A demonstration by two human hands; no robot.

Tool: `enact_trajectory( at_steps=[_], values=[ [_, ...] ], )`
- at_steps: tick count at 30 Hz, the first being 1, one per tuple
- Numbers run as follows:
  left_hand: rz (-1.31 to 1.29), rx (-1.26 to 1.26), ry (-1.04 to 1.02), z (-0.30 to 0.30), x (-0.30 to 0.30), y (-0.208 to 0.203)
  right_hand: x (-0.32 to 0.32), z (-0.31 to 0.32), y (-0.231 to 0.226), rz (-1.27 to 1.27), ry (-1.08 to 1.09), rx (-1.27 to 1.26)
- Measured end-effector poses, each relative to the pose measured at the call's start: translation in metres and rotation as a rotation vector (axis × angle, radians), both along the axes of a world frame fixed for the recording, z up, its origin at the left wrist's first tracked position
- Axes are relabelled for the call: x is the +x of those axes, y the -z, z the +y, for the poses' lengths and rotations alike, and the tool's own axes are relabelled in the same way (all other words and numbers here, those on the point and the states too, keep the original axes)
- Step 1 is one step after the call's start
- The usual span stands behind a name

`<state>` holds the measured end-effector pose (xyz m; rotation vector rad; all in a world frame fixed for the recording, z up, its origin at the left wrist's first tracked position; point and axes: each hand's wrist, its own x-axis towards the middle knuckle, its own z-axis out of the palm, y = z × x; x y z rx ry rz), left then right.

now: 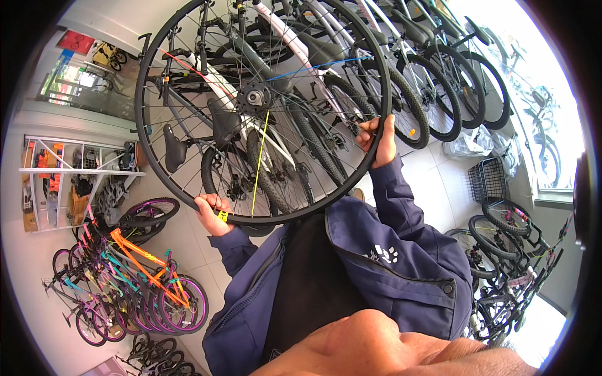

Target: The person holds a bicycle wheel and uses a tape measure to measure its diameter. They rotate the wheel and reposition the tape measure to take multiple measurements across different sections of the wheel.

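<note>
A black bicycle wheel [282, 218] is held up in front of my chest, its rim gripped on two sides. My left hand [215, 213] closes round the lower left of the rim. Beside its fingers sits a small yellow piece [222, 216], whose kind I cannot make out. On the right side, my right hand [380, 141] is closed round the rim, thumb outside and fingers reaching inside. The hub [254, 97] shows its axle end toward me. Among the dark spokes one is red, one blue and one yellow-green [260, 163].
Several bicycles stand behind the wheel, with a row of black tyres [439, 100] at the right. An orange bicycle [147, 263] leads a group at the left, below a white shelf rack [81, 170]. At right are a wire basket [488, 178], plastic bags [470, 144] and more bicycles.
</note>
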<state>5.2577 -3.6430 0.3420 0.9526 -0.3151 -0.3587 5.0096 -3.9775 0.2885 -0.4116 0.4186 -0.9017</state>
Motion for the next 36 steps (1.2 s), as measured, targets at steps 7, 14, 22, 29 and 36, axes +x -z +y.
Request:
enact_trajectory(
  at_steps=[7,14,22,29,36],
  values=[
    [-0.003,-0.001,-0.009,0.000,-0.002,0.000,-0.003,0.005,-0.003,0.035,-0.003,-0.025],
    [0.028,0.024,-0.089,-0.004,-0.009,-0.002,-0.007,0.008,-0.003,0.040,0.006,-0.028],
    [0.018,0.031,-0.116,-0.004,-0.014,-0.009,-0.009,0.004,0.007,-0.013,-0.021,-0.028],
    [-0.016,0.075,-0.136,-0.001,-0.015,-0.011,-0.009,0.004,0.009,0.024,-0.021,-0.007],
    [-0.029,0.083,-0.160,0.003,-0.018,-0.011,-0.010,0.009,0.005,0.021,-0.050,-0.018]
  ],
)
